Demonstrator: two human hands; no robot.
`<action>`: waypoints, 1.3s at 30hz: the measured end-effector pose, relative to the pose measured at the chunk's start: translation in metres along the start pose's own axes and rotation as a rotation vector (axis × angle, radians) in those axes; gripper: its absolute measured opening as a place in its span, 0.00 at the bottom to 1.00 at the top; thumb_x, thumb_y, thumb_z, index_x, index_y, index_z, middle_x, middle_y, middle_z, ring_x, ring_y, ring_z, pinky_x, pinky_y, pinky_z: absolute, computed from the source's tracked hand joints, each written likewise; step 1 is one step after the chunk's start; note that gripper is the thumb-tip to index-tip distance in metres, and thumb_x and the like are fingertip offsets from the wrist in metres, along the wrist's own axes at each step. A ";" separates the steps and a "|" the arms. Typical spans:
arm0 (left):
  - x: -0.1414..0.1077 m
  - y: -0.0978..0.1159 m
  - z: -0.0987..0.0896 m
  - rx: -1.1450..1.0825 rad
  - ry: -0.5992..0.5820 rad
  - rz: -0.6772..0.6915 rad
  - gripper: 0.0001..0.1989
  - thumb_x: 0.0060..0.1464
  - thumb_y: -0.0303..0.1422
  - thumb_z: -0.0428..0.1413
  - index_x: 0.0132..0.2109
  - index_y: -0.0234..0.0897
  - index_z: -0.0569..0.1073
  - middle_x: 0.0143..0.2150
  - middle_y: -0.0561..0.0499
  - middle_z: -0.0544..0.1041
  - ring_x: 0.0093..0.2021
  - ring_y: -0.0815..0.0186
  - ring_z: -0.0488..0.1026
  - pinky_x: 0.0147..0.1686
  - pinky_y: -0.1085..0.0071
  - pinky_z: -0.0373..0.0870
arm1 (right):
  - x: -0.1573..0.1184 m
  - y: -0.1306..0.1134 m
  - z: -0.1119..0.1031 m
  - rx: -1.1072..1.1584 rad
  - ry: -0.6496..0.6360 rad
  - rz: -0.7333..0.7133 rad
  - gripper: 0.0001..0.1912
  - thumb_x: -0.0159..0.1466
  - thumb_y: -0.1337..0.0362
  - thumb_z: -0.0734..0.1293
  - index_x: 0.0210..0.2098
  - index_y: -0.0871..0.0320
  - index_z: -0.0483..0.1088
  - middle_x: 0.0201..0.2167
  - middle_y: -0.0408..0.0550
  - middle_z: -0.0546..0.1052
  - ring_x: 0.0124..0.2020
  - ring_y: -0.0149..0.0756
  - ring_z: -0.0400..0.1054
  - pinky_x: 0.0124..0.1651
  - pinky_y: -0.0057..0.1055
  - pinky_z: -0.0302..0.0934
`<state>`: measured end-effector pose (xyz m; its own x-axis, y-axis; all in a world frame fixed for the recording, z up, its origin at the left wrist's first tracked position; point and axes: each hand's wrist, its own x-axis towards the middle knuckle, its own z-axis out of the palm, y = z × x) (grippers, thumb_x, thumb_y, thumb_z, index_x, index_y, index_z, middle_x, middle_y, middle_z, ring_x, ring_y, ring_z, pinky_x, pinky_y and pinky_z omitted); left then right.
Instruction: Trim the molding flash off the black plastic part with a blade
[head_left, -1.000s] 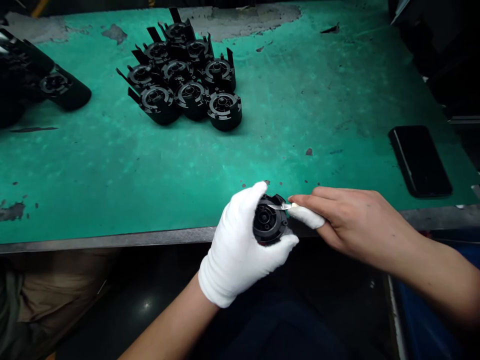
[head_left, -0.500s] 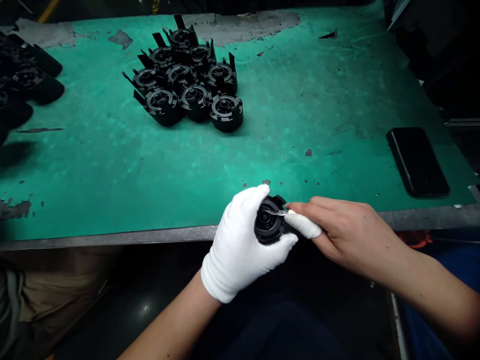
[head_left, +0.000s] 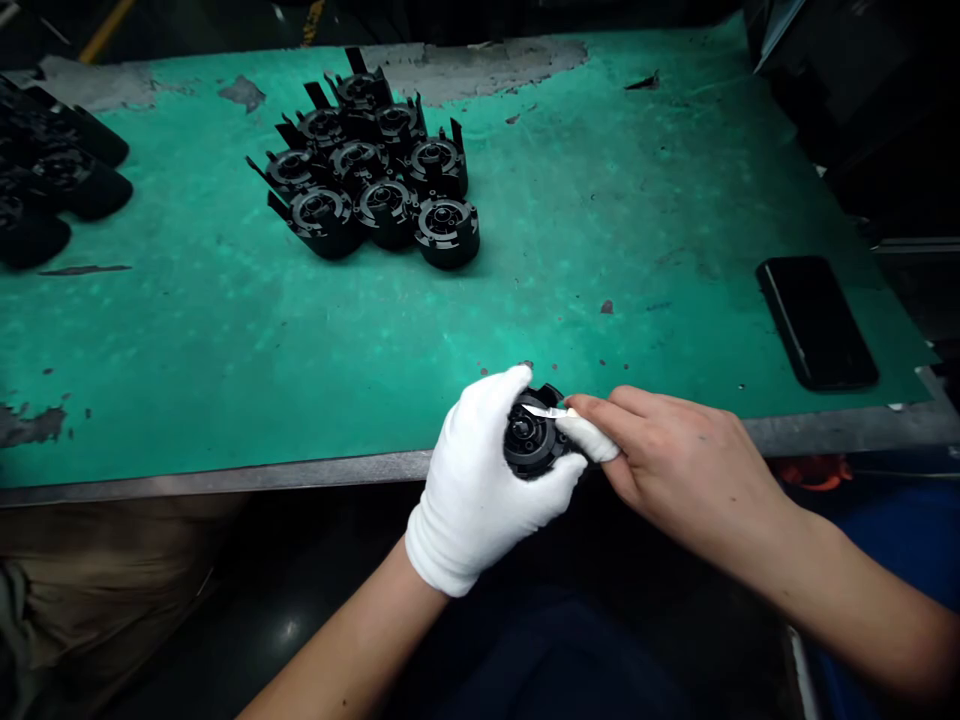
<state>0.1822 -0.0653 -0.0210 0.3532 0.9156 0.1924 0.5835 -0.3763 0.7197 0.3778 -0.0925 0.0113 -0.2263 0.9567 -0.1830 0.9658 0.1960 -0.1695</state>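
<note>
A round black part (head_left: 534, 460) is sitting in the left hand (head_left: 472, 475), off to the left of the phone (head_left: 817, 322) and closer to the person. That hand's wearing a white glove that's ending at the wrist, and it's gripping the part pretty snugly, curling around its sides so the ringed face is showing upward.

The right hand (head_left: 675, 455) is mostly bare, with just a white cover going over one digit. It's hanging out left of the phone too, a bit nearer the person, and it's pinching a small shiny blade (head_left: 546, 411). The blade's reaching over the part's face near the rim, but honestly can't tell if the tip is actually touching.

Phone's lying flat on a beat-up green bench (head_left: 615, 230). Left of it and further back, nine black cylinders (head_left: 358, 160) are standing bunched together, some of them sticking tall tabs up. Way further left of the phone, more dark cylinders (head_left: 86, 185) are crowding together, too dim for me to count.

Something orange (head_left: 814, 472) is peeking out on the person's side of the phone, lower down.
</note>
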 end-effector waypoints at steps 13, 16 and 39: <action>0.000 0.001 -0.003 0.015 -0.007 0.049 0.33 0.50 0.37 0.65 0.60 0.38 0.63 0.54 0.42 0.74 0.56 0.52 0.74 0.58 0.53 0.74 | -0.005 0.009 0.000 0.032 -0.060 -0.071 0.27 0.66 0.69 0.62 0.63 0.49 0.67 0.38 0.43 0.76 0.37 0.42 0.74 0.30 0.37 0.56; 0.001 0.001 -0.004 0.013 -0.011 0.060 0.30 0.51 0.37 0.65 0.58 0.39 0.63 0.53 0.42 0.74 0.56 0.52 0.74 0.56 0.53 0.75 | -0.006 0.009 -0.002 0.027 -0.054 -0.079 0.26 0.65 0.69 0.63 0.62 0.49 0.68 0.36 0.43 0.75 0.36 0.42 0.74 0.30 0.37 0.56; 0.003 -0.006 -0.008 -0.050 -0.107 0.013 0.36 0.52 0.37 0.65 0.65 0.36 0.62 0.63 0.40 0.70 0.64 0.54 0.68 0.66 0.54 0.67 | -0.016 0.033 -0.003 0.275 -0.089 -0.145 0.24 0.66 0.72 0.58 0.59 0.49 0.67 0.48 0.45 0.83 0.39 0.44 0.80 0.35 0.38 0.70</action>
<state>0.1745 -0.0592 -0.0193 0.4376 0.8895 0.1315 0.5421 -0.3777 0.7507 0.4142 -0.1007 0.0119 -0.3808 0.8982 -0.2194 0.8551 0.2518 -0.4533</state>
